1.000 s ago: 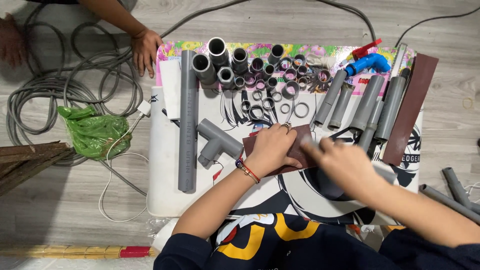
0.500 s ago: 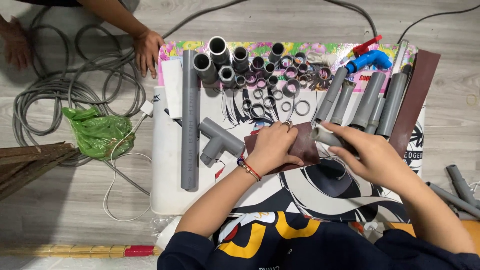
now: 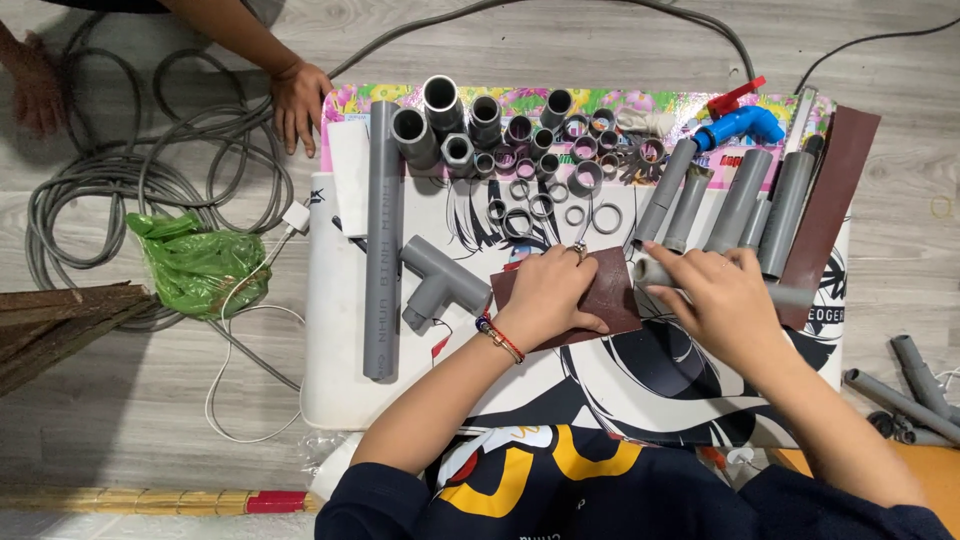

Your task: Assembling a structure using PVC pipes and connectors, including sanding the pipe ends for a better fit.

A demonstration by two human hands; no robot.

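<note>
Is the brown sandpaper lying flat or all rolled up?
Flat. The brown sandpaper sheet lies spread on the mat, pressed down by the left hand.

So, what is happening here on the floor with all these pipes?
A person sits over a white mat covered with grey pipe pieces. The left hand presses flat on a dark brown sheet of sandpaper. The right hand holds a short grey pipe with its end at the edge of that sheet. A grey T-fitting and a long grey pipe lie to the left. Another person's hand rests on the floor near coiled grey cable.
</note>
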